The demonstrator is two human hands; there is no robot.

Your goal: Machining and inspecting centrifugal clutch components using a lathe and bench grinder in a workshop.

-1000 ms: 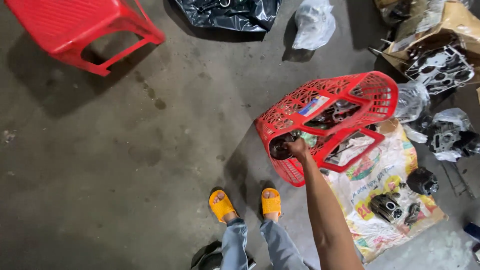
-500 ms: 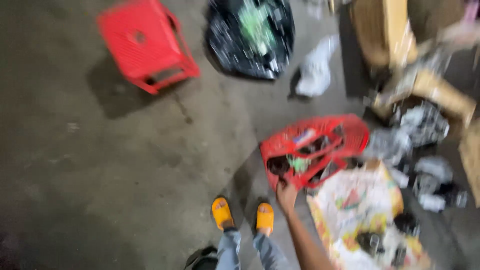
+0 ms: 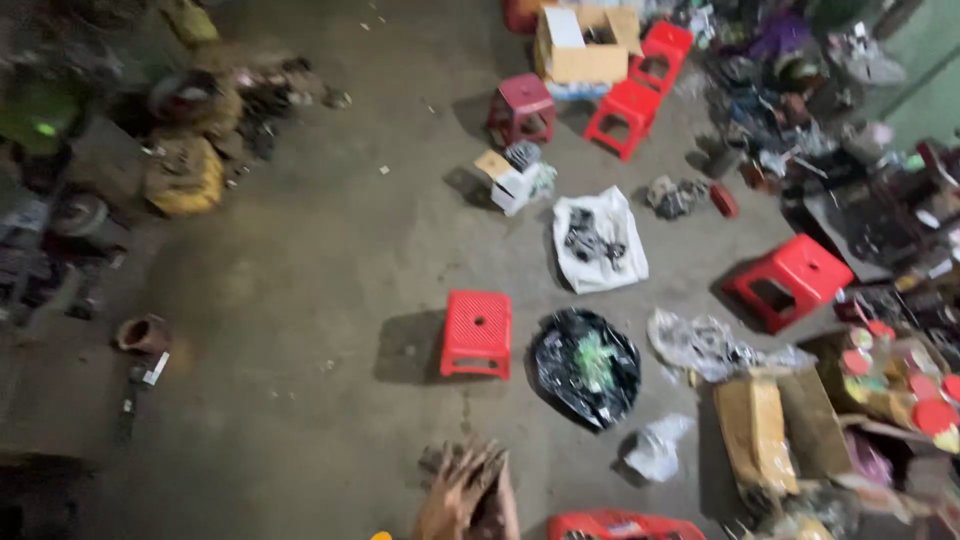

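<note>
Work in hand: shifting a red basket (image 3: 620, 524) across the concrete floor (image 3: 300, 280). From this head view the job appears unfinished, in my judgement: the basket sits at the bottom edge of the floor area in view, only its top rim showing, and nothing holds it. Left side of the floor: a dark heap of metal parts and a yellow sack (image 3: 185, 175), well apart from the hand. Centre: one hand (image 3: 465, 490) is raised at the bottom edge, blurred, fingers (image 3: 480, 462) spread and empty, pinching nothing; which hand it is cannot be told for certain, and the other hand is out of view. The basket lies just to the right of those fingers, near but apart. Beyond the hand stands a red stool (image 3: 478, 332), with a black bag (image 3: 585, 365) just beside it. Right side: a white bag (image 3: 598, 240), another red stool (image 3: 788, 280), and cardboard boxes (image 3: 760, 430) along the right edge.
</note>
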